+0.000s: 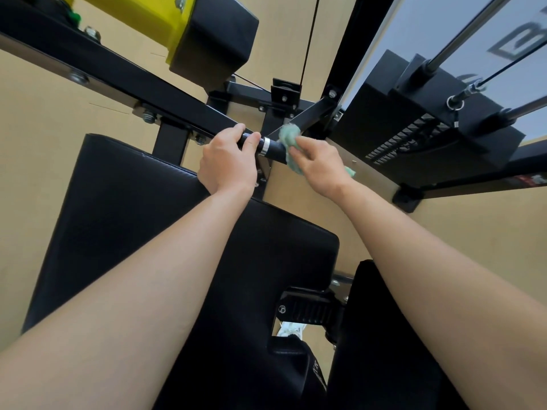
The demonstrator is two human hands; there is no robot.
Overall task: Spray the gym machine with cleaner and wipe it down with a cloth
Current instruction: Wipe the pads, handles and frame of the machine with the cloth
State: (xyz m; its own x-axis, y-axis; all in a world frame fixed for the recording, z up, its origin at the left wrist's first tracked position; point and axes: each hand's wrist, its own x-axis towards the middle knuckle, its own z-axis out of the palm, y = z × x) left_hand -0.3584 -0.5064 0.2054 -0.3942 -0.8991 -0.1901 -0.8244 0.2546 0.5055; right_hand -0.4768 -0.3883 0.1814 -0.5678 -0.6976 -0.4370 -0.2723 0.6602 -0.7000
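Green cloth (291,137) is bunched in my right grip (316,164), whose fingers curl round it and press it onto the right end of the black machine handle (273,148), just right of its chrome ring (265,145). My left grip (228,161) is clamped round the same handle on the left of that ring, above the black seat pad (148,220).

Risks, as I judge them: the loose tail of cloth hanging below my right grip could snag on the diagonal frame strut (310,116) just behind it. A wet handle could slip in the left grip. The stretch covered by the left grip will be missed unless I shift it.

No spray bottle or other container shows, so I cannot tell how much cleaner is left.
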